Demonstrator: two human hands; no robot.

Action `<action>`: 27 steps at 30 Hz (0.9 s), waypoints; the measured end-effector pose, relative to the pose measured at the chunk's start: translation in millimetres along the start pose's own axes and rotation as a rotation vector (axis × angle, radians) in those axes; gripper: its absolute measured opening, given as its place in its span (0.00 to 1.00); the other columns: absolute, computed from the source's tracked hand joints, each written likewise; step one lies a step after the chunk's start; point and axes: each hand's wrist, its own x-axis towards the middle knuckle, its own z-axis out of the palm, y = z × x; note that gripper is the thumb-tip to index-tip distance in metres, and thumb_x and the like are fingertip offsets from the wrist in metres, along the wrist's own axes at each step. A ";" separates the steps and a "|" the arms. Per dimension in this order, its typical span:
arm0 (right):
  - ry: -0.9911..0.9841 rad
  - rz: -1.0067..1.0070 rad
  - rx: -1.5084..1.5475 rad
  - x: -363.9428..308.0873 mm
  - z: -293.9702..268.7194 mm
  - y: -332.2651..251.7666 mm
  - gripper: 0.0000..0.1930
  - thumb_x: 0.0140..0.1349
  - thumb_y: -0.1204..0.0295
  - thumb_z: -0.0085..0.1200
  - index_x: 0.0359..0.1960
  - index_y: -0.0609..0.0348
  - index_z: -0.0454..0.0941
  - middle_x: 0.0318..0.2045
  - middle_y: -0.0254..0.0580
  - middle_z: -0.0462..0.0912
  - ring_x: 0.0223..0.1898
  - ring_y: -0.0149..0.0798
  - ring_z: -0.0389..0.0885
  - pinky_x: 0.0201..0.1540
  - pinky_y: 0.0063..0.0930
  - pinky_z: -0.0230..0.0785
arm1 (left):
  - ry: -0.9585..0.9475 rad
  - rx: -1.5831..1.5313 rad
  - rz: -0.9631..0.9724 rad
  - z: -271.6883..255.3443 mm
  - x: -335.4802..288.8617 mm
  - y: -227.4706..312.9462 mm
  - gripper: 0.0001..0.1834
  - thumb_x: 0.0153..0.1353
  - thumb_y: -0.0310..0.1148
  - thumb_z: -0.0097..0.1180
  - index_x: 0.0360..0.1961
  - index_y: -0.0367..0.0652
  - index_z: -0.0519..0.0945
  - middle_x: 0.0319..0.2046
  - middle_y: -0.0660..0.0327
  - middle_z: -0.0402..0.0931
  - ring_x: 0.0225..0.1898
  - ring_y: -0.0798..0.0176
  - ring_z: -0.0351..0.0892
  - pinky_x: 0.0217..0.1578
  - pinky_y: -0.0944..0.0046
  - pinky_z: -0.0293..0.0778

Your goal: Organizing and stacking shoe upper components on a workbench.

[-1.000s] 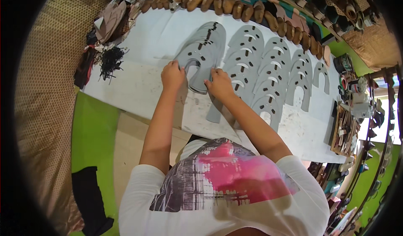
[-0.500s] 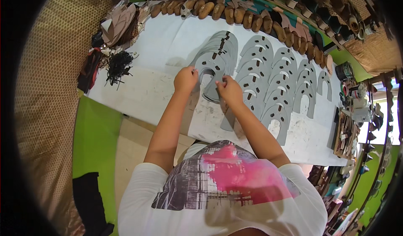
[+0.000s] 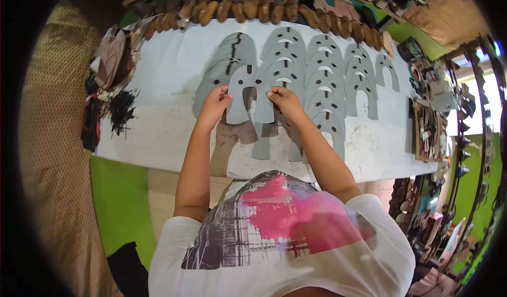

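Between my hands is a grey U-shaped shoe upper piece (image 3: 238,104) with dark patches near its curved end, its two legs toward me. My left hand (image 3: 213,108) pinches its left leg. My right hand (image 3: 287,105) pinches the right leg with thumb and fingers. The piece is raised over the table, partly covering an overlapping pile of like grey pieces (image 3: 224,55) behind it. To the right, more such pieces lie overlapped in columns (image 3: 322,67), and a single one (image 3: 387,71) lies at the far right end.
A white-covered table (image 3: 158,117) carries everything. Brown shoe lasts (image 3: 239,11) line its far edge. At the left are pink-beige cut pieces (image 3: 112,59) and a tangle of black strips (image 3: 122,109). A tin (image 3: 411,49) and a wooden tray of tools (image 3: 426,133) stand at the right.
Both hands have lifted the grey upper piece off the front of the pile and brought it slightly rightward, clear of it. My view has turned a little to the right.
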 end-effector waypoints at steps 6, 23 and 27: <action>0.178 0.084 -0.025 -51.3 -99.0 -9.3 0.12 0.54 0.74 0.48 0.41 0.57 0.72 0.24 0.27 0.70 0.26 0.24 0.68 0.32 0.19 0.62 | -0.308 -0.091 -0.079 118.1 5.6 16.1 0.21 0.55 0.31 0.51 0.50 0.38 0.65 0.28 0.62 0.73 0.27 0.72 0.70 0.23 0.70 0.68; 0.378 0.025 -0.206 -127.8 -335.5 10.4 0.23 0.47 0.82 0.40 0.48 0.59 0.72 0.39 0.35 0.75 0.38 0.26 0.70 0.43 0.17 0.63 | -0.325 0.020 -0.153 363.3 -2.2 33.1 0.18 0.56 0.27 0.47 0.49 0.38 0.66 0.33 0.56 0.75 0.32 0.65 0.76 0.26 0.68 0.72; 0.327 0.043 -0.486 -120.1 -345.6 23.2 0.20 0.49 0.80 0.43 0.47 0.60 0.73 0.39 0.39 0.77 0.40 0.30 0.73 0.44 0.20 0.63 | -0.216 0.338 -0.051 361.3 -2.4 19.7 0.19 0.54 0.31 0.49 0.49 0.43 0.69 0.30 0.54 0.76 0.31 0.58 0.77 0.31 0.62 0.71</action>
